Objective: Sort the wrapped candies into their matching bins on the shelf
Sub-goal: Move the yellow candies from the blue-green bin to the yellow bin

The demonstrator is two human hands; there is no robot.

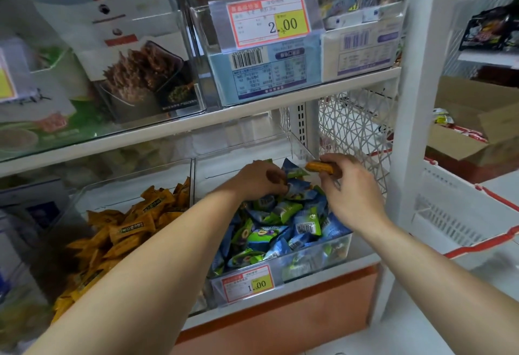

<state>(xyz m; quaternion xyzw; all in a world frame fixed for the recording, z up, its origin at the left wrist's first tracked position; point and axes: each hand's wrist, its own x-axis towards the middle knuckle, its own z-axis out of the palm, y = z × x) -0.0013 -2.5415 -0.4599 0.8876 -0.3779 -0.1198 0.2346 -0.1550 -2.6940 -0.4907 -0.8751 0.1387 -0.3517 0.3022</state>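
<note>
While your right grip (351,189) pinches an orange wrapped candy (318,167), your left grip (258,179) curls around blue-and-green candies (297,187) in their clear bin (302,147).

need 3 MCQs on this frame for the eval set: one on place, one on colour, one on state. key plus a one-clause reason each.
1. Where does the bin of orange candies stand relative to the bin of blue-green candies?
A. To its left
B. To its right
C. On the shelf above it

2. What colour is the wrapped candy in the right hand?
A. Blue
B. Orange
C. White

3. What is the right hand doing?
A. Lying flat and empty
B. Pressing a price tag
C. Pinching the wrapped candy over the bin of blue-green candies

Key:
1 A: the two clear bins stand side by side, with the orange pile on the left.
2 B: its wrapper matches the orange pile, not the one below it.
3 C: the fingertips close on it near that bin's back right corner.
</note>
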